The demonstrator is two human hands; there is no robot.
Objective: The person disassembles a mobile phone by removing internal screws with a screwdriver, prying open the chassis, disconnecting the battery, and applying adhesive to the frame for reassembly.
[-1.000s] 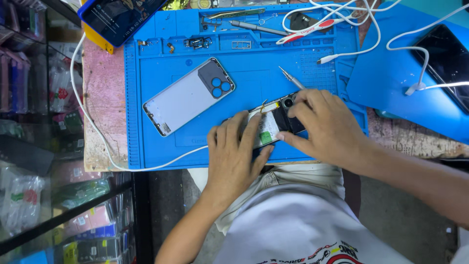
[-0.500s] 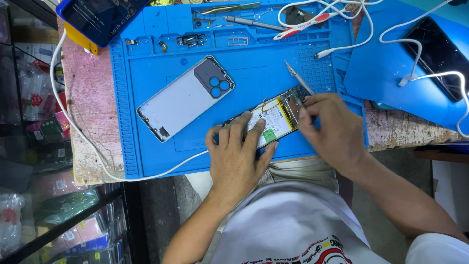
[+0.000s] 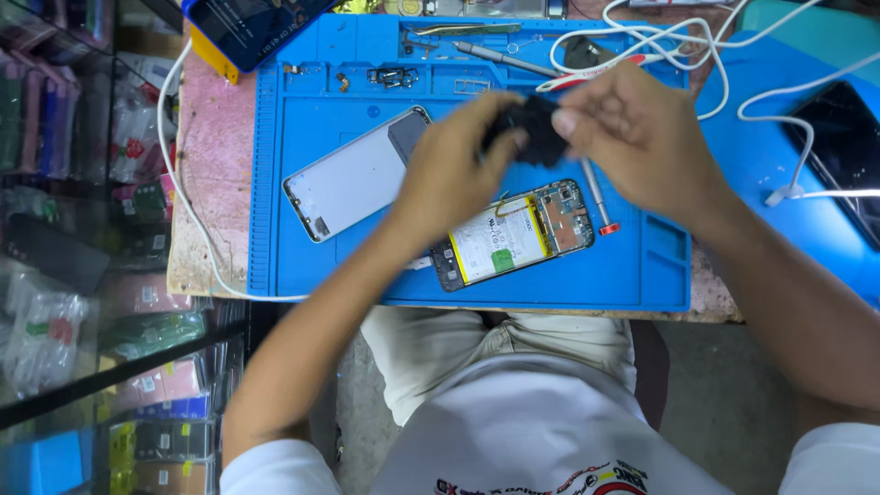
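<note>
Both my hands are raised above the blue work mat (image 3: 302,266), holding a small black part (image 3: 536,133) between them. My left hand (image 3: 454,179) pinches its left side and my right hand (image 3: 642,142) its right side. Below them lies an opened phone (image 3: 513,236) with its white battery and circuit board exposed. A detached silver back cover (image 3: 353,179) rests to the left, partly hidden by my left hand. A red-tipped screwdriver (image 3: 598,203) lies just right of the opened phone.
Tweezers, small screws and metal parts (image 3: 394,76) sit in the mat's top trays. White cables (image 3: 642,41) coil at the upper right. A dark phone (image 3: 839,151) lies on a blue pad at right. A yellow-edged device (image 3: 247,32) is at top left. Shelves of packets fill the left.
My hands have left the opened phone and risen above it, lifting a small black part between them. The view has shifted, so the mat sits more to the right.
</note>
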